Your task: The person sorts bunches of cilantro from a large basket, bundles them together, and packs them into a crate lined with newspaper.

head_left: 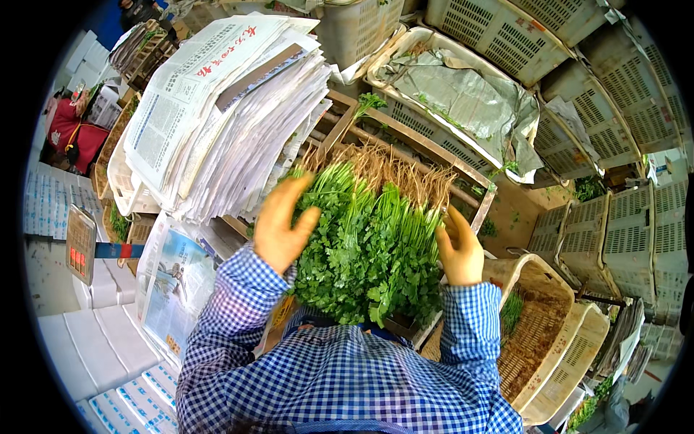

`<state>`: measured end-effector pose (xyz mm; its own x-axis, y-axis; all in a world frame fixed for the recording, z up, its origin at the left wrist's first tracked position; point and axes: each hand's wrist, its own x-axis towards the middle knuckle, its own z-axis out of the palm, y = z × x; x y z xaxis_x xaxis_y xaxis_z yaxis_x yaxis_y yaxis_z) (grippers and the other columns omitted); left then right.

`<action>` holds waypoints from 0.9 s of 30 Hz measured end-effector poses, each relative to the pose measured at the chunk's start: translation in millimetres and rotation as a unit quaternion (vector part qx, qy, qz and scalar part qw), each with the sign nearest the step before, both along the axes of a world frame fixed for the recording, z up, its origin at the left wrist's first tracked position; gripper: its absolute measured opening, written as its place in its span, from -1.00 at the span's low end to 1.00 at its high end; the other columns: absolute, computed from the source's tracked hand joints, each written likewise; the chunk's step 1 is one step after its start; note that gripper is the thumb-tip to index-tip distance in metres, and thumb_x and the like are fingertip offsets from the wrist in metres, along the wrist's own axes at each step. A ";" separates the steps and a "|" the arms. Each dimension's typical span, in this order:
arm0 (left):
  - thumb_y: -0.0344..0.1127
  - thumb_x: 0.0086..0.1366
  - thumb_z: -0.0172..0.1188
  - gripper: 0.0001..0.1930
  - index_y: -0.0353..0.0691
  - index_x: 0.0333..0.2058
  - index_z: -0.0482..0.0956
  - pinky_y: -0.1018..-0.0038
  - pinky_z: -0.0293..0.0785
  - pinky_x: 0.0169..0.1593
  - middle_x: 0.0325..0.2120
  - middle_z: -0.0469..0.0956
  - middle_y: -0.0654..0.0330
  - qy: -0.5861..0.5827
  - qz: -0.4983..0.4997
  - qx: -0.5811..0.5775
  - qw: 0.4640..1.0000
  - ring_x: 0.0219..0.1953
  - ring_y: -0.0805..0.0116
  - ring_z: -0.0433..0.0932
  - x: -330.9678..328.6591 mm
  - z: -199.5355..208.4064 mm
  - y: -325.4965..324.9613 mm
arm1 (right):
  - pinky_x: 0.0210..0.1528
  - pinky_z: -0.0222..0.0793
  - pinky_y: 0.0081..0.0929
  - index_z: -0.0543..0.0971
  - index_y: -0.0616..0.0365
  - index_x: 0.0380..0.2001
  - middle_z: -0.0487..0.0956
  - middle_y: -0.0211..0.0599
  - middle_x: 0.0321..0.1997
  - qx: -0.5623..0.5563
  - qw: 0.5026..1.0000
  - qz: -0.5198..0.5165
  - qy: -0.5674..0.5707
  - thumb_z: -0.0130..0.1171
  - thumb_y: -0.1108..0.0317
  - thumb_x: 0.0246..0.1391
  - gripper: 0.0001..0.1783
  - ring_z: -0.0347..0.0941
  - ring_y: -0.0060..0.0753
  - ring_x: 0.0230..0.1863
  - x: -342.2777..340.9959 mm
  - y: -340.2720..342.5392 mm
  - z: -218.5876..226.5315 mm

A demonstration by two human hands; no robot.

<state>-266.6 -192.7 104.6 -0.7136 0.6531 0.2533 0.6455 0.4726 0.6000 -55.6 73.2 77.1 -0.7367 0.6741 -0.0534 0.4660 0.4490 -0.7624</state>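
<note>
A broad row of leafy coriander (365,246) lies before me, its brown roots (394,173) pointing away and its green leaves toward me. At its left side is my left hand (284,224), yellowish and seemingly gloved, with thumb and fingers apart. My right hand (460,247) is at the right side, by the stems just below the roots, with its fingers spread and slightly bent. Both palms face inward along the row's sides, and neither hand is closed around any stems. Under the coriander is a wooden frame (473,181), mostly covered.
A tall stack of newspapers (210,94) rises at the far left. Behind the frame stands a crate lined with grey sheeting (463,90). Plastic crates (607,239) are stacked at the right, above a dirty beige basket (538,325). A scale display (80,244) and white foam boxes (101,340) are at left.
</note>
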 end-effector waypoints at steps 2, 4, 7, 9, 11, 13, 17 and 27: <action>0.24 0.38 0.10 -0.26 -0.22 0.31 0.38 0.03 0.25 0.39 0.23 0.46 -0.12 0.042 -0.066 -0.030 0.996 0.34 -0.09 0.35 10.6 -8.4 16.2 | 0.17 0.54 -0.22 0.41 0.18 0.31 0.53 0.09 0.25 0.018 0.997 0.056 0.047 0.36 0.16 0.17 -0.30 0.58 -0.11 0.15 -38.9 -5.6 8.7; 0.22 0.33 0.21 -0.23 -0.20 0.32 0.36 0.02 0.18 0.43 0.27 0.42 -0.10 0.028 -0.113 -0.101 0.988 0.39 -0.08 0.28 19.0 -27.2 35.6 | 0.30 0.42 -0.17 0.44 0.11 0.30 0.48 0.04 0.31 0.046 0.991 0.126 0.010 0.39 0.15 0.13 -0.29 0.49 -0.10 0.26 -78.7 -15.9 14.1; -0.21 0.19 0.36 -0.28 -0.24 0.31 0.36 0.06 0.14 0.47 0.30 0.38 -0.09 -0.050 -0.116 -0.074 0.989 0.41 -0.07 0.24 17.7 -53.3 42.1 | 0.28 0.40 -0.20 0.61 -0.01 0.13 0.57 -0.10 0.18 0.156 0.953 0.233 -0.112 0.38 0.13 0.11 -0.49 0.51 -0.07 0.16 -105.7 -15.4 -15.0; -0.22 0.20 0.35 -0.31 -0.25 0.30 0.38 0.07 0.17 0.45 0.31 0.37 -0.10 -0.110 -0.100 -0.005 0.989 0.39 -0.07 0.27 13.8 -63.6 24.0 | 0.16 0.46 -0.20 0.69 0.01 -0.05 0.62 -0.13 -0.02 0.107 0.972 0.193 -0.085 0.35 0.19 0.14 -0.68 0.55 -0.05 0.05 -108.2 -10.8 -30.8; -0.15 0.28 0.30 -0.37 -0.33 0.26 0.41 0.06 0.20 0.43 0.29 0.38 -0.16 -0.176 -0.038 0.081 0.980 0.39 -0.11 0.28 14.4 -59.7 17.9 | 0.01 0.53 -0.20 0.68 0.08 -0.16 0.62 -0.10 -0.13 0.079 0.987 0.132 -0.045 0.30 0.25 0.18 -0.79 0.58 -0.01 -0.07 -113.0 -4.0 -50.5; -0.06 0.35 0.23 -0.37 -0.37 0.25 0.40 0.04 0.22 0.41 0.27 0.40 -0.17 -0.097 -0.044 0.086 0.991 0.38 -0.14 0.30 15.7 -43.4 8.8 | 0.00 0.53 -0.20 0.68 0.06 -0.17 0.64 -0.09 -0.12 0.092 0.989 0.092 -0.066 0.29 0.25 0.19 -0.81 0.60 -0.02 -0.08 -116.1 -8.8 -51.7; 0.15 0.42 0.08 -0.35 -0.30 0.24 0.43 -0.11 0.14 0.43 0.22 0.46 -0.16 0.016 -0.183 0.110 0.977 0.35 -0.16 0.33 33.1 -30.5 16.3 | -0.04 0.54 -0.25 0.65 0.06 -0.15 0.71 -0.14 -0.21 0.007 0.999 -0.025 -0.045 0.27 0.19 0.25 -0.77 0.66 -0.10 -0.17 -119.3 -4.7 -65.5; 0.14 0.38 0.13 -0.30 0.06 0.40 0.22 -0.16 -0.16 0.51 0.41 0.22 0.16 0.095 -0.411 -0.206 0.883 0.51 -0.01 -0.01 74.0 -69.5 44.0 | -0.08 0.68 -0.34 0.34 0.13 0.30 0.54 -0.11 0.19 -0.260 0.889 -0.313 0.209 0.20 0.20 0.34 -0.44 0.57 -0.13 0.05 -109.8 81.0 7.1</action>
